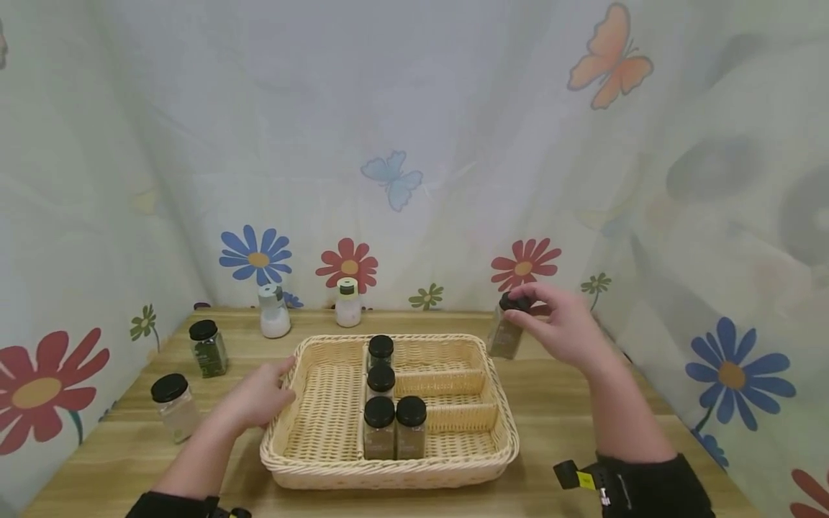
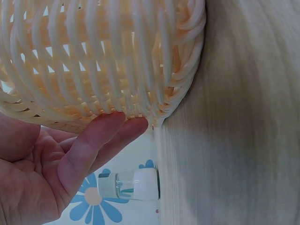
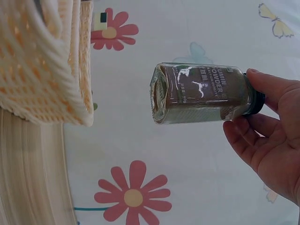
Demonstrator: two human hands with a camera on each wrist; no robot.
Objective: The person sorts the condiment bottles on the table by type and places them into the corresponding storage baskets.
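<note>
My right hand [image 1: 562,324] pinches the black lid of a clear cumin powder jar [image 1: 504,338], tilted a little, near the basket's back right corner. In the right wrist view, the jar [image 3: 201,93] shows a printed label and brown powder inside, off the table. My left hand [image 1: 260,394] touches the left side of a wicker basket [image 1: 388,476]. Fairly straight fingers [image 2: 101,133] lie against its woven wall in the left wrist view. Inside the basket, several black-lidded jars [image 1: 379,432] stand beside the long divider, in the right-hand compartments.
On the table's left stand a jar of green flakes [image 1: 209,352] and a pale-filled jar [image 1: 177,410], both black-lidded. Two white-based shakers [image 1: 275,316] [image 1: 348,306] stand behind the basket. A flowered curtain [image 1: 453,180] encloses the wooden table [image 1: 550,446] at the back and sides.
</note>
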